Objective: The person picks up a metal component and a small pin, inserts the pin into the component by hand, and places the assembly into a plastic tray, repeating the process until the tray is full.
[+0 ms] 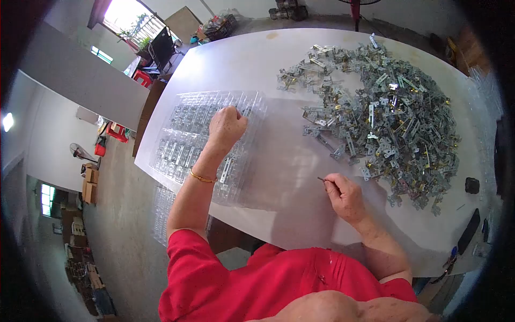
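Observation:
My left hand (228,127) is closed above the clear plastic tray (257,107), its fingers curled so that anything inside is hidden. Rows of small metal brackets (185,154) lie in the compartments of that tray. Nearer the table's front edge, my right hand (344,197) pinches a small thin dark piece (321,178) between thumb and fingertips. Its tip points left, and its exact kind does not show. To the right spreads a large heap of loose metal brackets (397,118), silvery with some brass-coloured parts.
The white table (289,214) bears everything. Another clear tray (162,212) shows below its left edge. At the right lie a small black block (472,185), a long black object (469,231) and clear plastic wrap (485,102). Cardboard boxes (90,183) stand on the floor far left.

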The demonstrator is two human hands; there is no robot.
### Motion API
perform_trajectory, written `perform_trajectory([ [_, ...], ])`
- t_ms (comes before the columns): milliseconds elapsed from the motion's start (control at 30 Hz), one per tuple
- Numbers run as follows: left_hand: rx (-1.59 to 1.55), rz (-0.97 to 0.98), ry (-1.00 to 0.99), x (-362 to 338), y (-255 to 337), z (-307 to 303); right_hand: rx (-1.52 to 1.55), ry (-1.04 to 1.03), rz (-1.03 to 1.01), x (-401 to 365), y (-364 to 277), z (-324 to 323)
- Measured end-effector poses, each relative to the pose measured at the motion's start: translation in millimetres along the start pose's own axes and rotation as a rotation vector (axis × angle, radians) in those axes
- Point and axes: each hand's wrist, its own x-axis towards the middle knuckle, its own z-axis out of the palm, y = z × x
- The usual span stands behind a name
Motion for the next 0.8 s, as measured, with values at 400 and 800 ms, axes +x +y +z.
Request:
perform_trajectory([
  [400, -0.157, -0.113, 0.414, -42.7, -65.8, -55.2, -0.023, 0.011, 0.009, -1.9, 3.3, 4.2],
  [800, 0.178, -0.725, 0.648, -250.3, -378.1, -62.3, 0.013, -0.093, 0.237, -7.7, 6.2, 5.8],
])
